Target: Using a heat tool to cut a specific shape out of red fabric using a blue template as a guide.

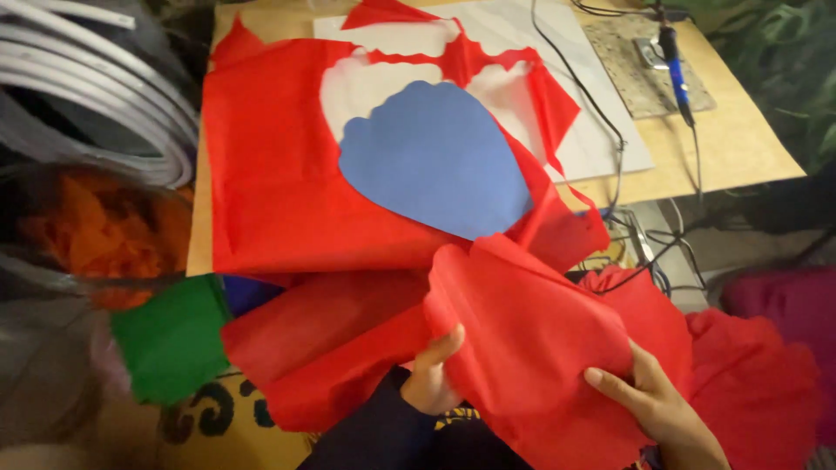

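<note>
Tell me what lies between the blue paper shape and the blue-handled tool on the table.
In the head view, between the blue paper shape and the blue-handled tool lie cut red tissue, a white sheet and a black cable.

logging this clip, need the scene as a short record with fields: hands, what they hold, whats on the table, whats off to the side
left hand: left hand grips the near left edge of the cut red sheet, thumb on top
right hand: right hand holds the same sheet at its right side, fingers spread on it
table: wooden table bears a large red sheet with cut-out holes, a blue scalloped shape on top of it, a white board beneath
far right of table: blue-handled tool on a metal plate, with black cables
left side: green sheet, orange material
</note>
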